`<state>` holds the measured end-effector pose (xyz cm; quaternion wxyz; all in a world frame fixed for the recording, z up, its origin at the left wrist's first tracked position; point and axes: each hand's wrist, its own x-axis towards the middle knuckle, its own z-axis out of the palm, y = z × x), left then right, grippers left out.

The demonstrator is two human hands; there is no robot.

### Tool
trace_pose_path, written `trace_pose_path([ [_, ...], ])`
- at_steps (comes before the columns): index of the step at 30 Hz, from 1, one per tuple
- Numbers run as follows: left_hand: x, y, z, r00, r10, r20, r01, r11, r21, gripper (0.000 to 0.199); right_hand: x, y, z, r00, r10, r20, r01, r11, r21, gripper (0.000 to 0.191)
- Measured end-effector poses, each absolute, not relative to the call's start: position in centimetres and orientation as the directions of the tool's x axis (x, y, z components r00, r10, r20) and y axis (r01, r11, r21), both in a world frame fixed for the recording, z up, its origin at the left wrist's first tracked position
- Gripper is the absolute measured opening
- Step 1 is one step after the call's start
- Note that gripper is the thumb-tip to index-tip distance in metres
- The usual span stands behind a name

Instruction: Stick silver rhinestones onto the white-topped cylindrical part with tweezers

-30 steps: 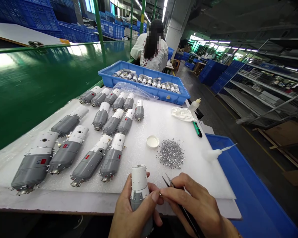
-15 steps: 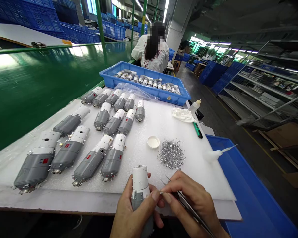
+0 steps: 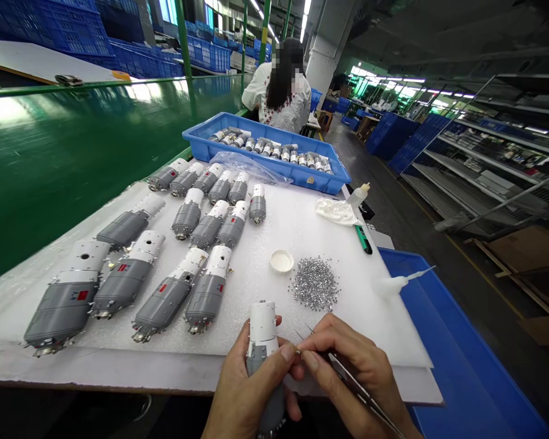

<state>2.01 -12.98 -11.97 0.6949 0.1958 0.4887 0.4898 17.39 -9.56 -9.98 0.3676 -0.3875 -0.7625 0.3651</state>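
My left hand (image 3: 251, 381) is wrapped round a white and grey capsule model (image 3: 263, 326), held upright at the table's front edge. Metal tweezers (image 3: 354, 384) lie across my right hand (image 3: 357, 372), their tips pointing away. A tiny metallic part (image 3: 297, 352) sits between the right thumb and index finger, touching the left fingertips. Beyond the hands is a pile of small silvery pieces (image 3: 315, 283), beside a round white dish (image 3: 282, 261). Several similar models (image 3: 205, 299) lie on the white foam sheet (image 3: 251, 274) to the left.
Behind the models stands a blue tray (image 3: 265, 161) full of more models. At the right are a green cutter (image 3: 363, 239), a crumpled white cloth (image 3: 336, 211), a needle-tipped bottle (image 3: 391, 285) and a blue bin (image 3: 466, 366). A person (image 3: 281, 91) sits beyond the tray.
The capsule model and left hand have shifted slightly right, and the model stands a little straighter. Both hands keep their hold, with the fingertips still together.
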Motion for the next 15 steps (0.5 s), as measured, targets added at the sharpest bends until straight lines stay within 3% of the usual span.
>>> trace_pose_path([
  [5,2.0,-13.2,-11.9,0.023,0.865,-0.501,-0.507,0.442,0.74,0.052,17.5,-9.9,-10.0,-0.444,0.819,0.363,0.33,0.527,-0.784,0.021],
  [10,1.9,-13.2,-11.5,0.022,0.868,-0.496,-0.532,0.43,0.729,0.049,17.0,-10.5,-10.3,-0.491,0.736,0.465,0.336,0.653,-0.679,0.037],
  [15,0.3,-16.0,-10.9,-0.096,0.896,-0.433,-0.432,0.354,0.83,0.042,19.3,-10.9,-10.6,-0.384,0.822,0.42,0.427,0.562,-0.708,0.026],
])
